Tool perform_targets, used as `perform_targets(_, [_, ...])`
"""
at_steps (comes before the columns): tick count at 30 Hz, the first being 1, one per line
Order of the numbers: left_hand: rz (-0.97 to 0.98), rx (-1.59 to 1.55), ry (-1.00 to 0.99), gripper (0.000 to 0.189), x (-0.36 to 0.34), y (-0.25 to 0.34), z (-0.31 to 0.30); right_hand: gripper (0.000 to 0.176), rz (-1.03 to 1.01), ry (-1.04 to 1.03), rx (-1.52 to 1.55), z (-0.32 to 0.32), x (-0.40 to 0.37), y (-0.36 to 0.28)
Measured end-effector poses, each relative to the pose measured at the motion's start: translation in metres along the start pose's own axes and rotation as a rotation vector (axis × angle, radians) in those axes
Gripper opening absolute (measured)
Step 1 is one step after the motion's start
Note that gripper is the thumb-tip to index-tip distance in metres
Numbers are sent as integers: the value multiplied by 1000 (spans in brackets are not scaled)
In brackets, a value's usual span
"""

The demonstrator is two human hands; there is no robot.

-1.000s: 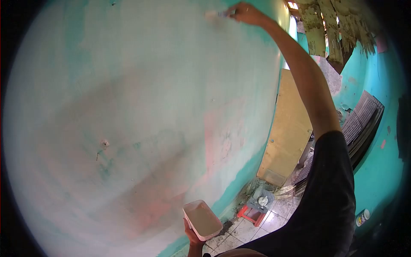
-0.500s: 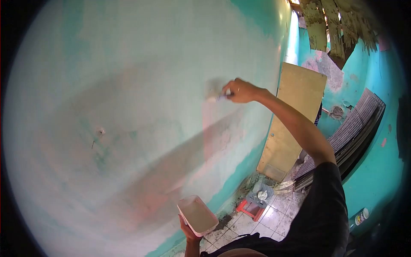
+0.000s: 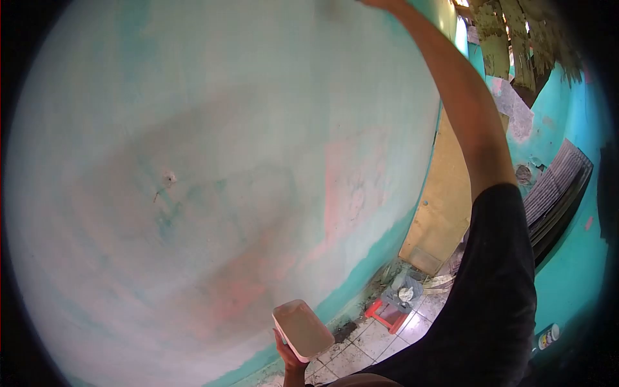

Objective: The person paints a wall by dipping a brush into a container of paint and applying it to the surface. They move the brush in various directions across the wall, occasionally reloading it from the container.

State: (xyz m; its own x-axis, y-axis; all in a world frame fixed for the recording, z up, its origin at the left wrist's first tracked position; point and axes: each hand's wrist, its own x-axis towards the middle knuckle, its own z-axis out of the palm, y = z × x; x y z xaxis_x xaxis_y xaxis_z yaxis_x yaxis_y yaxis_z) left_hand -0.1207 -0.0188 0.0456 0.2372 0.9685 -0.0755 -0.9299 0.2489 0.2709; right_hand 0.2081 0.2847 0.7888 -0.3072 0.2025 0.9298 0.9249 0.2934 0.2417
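My left hand (image 3: 290,353) grips a rectangular plastic tub (image 3: 293,315) from its left side and below. The tub is tilted towards me, and pale paint (image 3: 308,332) lies inside it. High up, my right hand (image 3: 377,2) is cut off by the top edge, so its fingers and anything in them are hidden. The arm is stretched up along the wall (image 3: 258,148). Whitish paint covers much of that wall, with turquoise and pink patches showing through, and a small hole (image 3: 169,177) on the left.
A red stool (image 3: 387,316) with a grey plastic bag (image 3: 404,293) stands on the tiled floor (image 3: 361,351). A wooden board (image 3: 438,200) leans at the wall's far end. Corrugated sheets (image 3: 558,177) rest at the right, and a white container (image 3: 548,337) is lower right.
My right hand has moved up the wall, carrying the paintbrush out of view above. The tub stays in my left hand. The view has shifted slightly.
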Motion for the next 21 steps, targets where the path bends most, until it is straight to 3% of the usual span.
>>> perform_targets(1, [23, 28, 45, 73, -4, 2, 3, 27, 21, 17, 133, 10, -29, -18])
perform_targets(2, [46, 54, 91, 74, -8, 5, 4, 28, -190, 132, 193, 40, -48, -15])
perform_targets(3, [44, 59, 101, 74, -12, 8, -2, 27, -17, -50, 224, 15, -103, -59])
perform_targets(4, [26, 66, 72, 74, -17, 11, -11, 26, -47, -130, 226, 20, -144, -77])
perform_targets(5, [10, 73, 31, 74, -18, 16, -17, 26, -21, -179, 301, 32, -192, -91])
perform_targets(6, [4, 85, 40, 74, -25, 22, -21, 29, -104, -76, 452, 57, -248, -103])
perform_targets(7, [-29, 63, 95, 74, -27, 26, -22, 35, 24, -223, 407, 57, -302, -131])
perform_targets(8, [-61, 40, 147, 75, -29, 28, -22, 39, 86, -245, 446, 73, -357, -149])
perform_targets(11, [-19, 48, 56, 74, -36, 28, -13, 41, 284, -722, 445, 69, -478, -198])
perform_targets(13, [-39, 54, 41, 74, -36, 28, -21, 39, 202, -850, 502, 91, -536, -187])
perform_targets(15, [-53, 57, 24, 74, -40, 28, -25, 30, 192, -812, 531, 95, -519, -169])
perform_targets(16, [-61, 88, 51, 74, -41, 28, -25, 18, 154, -836, 490, 91, -480, -155])
perform_targets(17, [-70, 118, 76, 74, -41, 27, -24, 14, 51, -720, 454, 83, -434, -137])
perform_targets(18, [-71, 116, 67, 74, -40, 24, -26, 18, 37, -650, 398, 67, -379, -121])
perform_targets(19, [-64, 85, 56, 74, -37, 20, -27, 22, -88, -446, 387, 61, -327, -96])
perform_targets(20, [-57, 52, 54, 75, -36, 17, -29, 28, 29, -454, 136, 12, -218, -78])
perform_targets(21, [-54, 49, 49, 75, -34, 14, -28, 34, 25, -259, 233, -3, -181, -61])
